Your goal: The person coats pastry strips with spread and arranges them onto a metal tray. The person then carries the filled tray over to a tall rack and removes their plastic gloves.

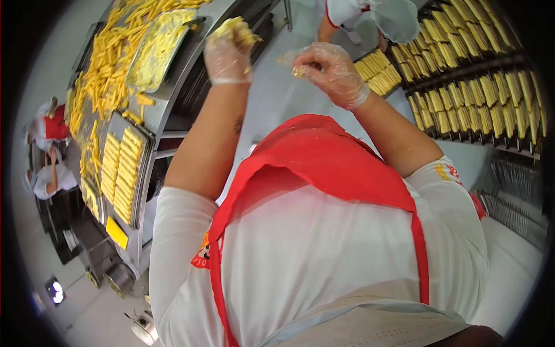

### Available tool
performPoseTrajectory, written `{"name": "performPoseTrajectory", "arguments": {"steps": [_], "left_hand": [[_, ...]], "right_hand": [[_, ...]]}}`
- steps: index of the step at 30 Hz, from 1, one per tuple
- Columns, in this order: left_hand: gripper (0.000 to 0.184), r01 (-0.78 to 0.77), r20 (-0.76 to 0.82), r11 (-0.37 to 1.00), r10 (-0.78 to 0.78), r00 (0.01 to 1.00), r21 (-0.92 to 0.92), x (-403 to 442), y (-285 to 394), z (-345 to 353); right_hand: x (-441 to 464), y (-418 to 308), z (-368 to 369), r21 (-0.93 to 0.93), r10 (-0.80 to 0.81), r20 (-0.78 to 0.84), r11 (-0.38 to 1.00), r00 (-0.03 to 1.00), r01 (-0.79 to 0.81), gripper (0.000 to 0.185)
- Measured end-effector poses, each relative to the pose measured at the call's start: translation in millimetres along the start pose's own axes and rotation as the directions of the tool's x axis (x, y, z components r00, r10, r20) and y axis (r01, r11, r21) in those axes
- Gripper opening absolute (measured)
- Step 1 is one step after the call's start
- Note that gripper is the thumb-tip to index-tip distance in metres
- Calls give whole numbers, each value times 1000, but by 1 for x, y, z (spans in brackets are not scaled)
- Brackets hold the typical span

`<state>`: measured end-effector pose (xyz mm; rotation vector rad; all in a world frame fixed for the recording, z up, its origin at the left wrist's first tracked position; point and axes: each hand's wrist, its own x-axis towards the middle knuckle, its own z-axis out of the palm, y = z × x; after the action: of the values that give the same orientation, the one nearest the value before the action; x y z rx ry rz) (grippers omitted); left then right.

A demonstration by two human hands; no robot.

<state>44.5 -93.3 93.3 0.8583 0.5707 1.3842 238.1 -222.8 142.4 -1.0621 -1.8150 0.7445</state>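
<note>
Both of my hands wear clear plastic gloves and are raised in front of me. My left hand point(228, 58) is beside the table edge, its fingers closed round a clump of pale yellow filling point(236, 32). Bits of the same filling stick to the glove. My right hand point(328, 72) is apart from it, over the floor, with its fingers curled together; a small yellowish bit shows at the fingertips, too small to name. Near my left hand, a tray of yellow filling point(156, 55) with a dark-handled tool lies on the table.
Yellow sticks point(107, 58) are heaped on the metal table point(176, 75). A tray of rows point(121, 173) and a yellow scraper point(117, 232) lie nearer. Racks of filled trays point(474, 104) stand right. A person point(370, 17) is ahead; two people are far left.
</note>
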Motion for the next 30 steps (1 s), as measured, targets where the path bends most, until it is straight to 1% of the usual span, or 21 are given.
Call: {"name": "performPoseTrajectory", "arguments": {"steps": [1, 2, 4, 5, 6, 7, 8, 9, 11, 14, 16, 17, 18, 20, 21, 23, 24, 26, 27, 29, 30], "left_hand": [[23, 19, -46, 992, -25, 999, -126, -4, -1, 10], [14, -20, -144, 989, -1, 990, -144, -14, 2, 34], [13, 1, -261, 987, -43, 965, -159, -20, -1, 49], [13, 2, -254, 987, -43, 966, -158, -23, -2, 54], [13, 25, -266, 993, -55, 963, -115, -26, -2, 57], [12, 46, -279, 996, -64, 958, -71, -28, -1, 60], [12, 46, -274, 997, -63, 960, -68, -28, -4, 58], [12, 53, -244, 995, -71, 967, -80, -28, -7, 56], [12, 60, -215, 994, -79, 973, -95, -29, -9, 56], [12, 53, -223, 997, -65, 973, -57, -35, -9, 53], [13, 7, -142, 999, 0, 990, 50, -36, -10, 44], [13, 43, -178, 994, -26, 984, 97, -38, -9, 44], [13, 45, -184, 994, -26, 983, 102, -39, -9, 41], [14, 74, -224, 993, -50, 973, 97, -42, -7, 41], [14, 74, -228, 992, -50, 972, 98, -44, -7, 40], [13, 105, -258, 990, -77, 963, 96, -49, -5, 39], [13, 103, -263, 990, -75, 962, 95, -49, -5, 35], [15, 110, -204, 989, -88, 975, 99, -50, -2, 28], [15, 109, -209, 989, -87, 974, 98, -50, -1, 25], [16, 57, -200, 992, -33, 979, 112, -54, 2, 22], [16, 59, -201, 992, -36, 979, 108, -54, 4, 21]], "right_hand": [[0, -4, 0, 55, 13, -37, 998, 999, -11, 8], [-1, -7, -1, 106, 34, -77, 994, 996, -26, 8], [-2, -12, 0, 72, 17, -73, 997, 997, -11, 8], [-2, -15, 2, 39, 2, -69, 999, 998, 1, 8], [-2, -16, 3, 38, 0, -77, 999, 997, 3, 8], [-1, -18, 5, 13, -40, -79, 999, 996, 41, 9], [-1, -19, 6, -12, -81, -79, 997, 994, 80, 10], [0, -21, 7, -12, -83, -82, 997, 993, 83, 10], [1, -23, 7, -103, -121, -40, 988, 992, 116, 13], [1, -25, 13, -81, -115, 7, 990, 993, 115, 15], [4, -22, 18, -60, -147, 26, 987, 989, 148, 13], [6, -20, 20, -48, -179, 39, 982, 983, 180, 11], [7, -20, 21, -39, -178, 41, 983, 983, 179, 11], [11, -20, 21, -69, -249, 94, 964, 964, 256, 17], [12, -20, 22, -66, -249, 96, 965, 964, 256, 17], [13, -19, 23, -175, -336, 134, 918, 932, 356, 16], [13, -21, 26, -171, -337, 139, 918, 931, 358, 16], [13, -27, 33, -206, -354, 119, 905, 928, 372, 13], [14, -27, 37, -203, -354, 123, 905, 927, 373, 13], [14, -26, 47, -239, -329, 80, 910, 941, 338, 12], [15, -25, 52, -241, -326, 83, 910, 942, 336, 12]]}}
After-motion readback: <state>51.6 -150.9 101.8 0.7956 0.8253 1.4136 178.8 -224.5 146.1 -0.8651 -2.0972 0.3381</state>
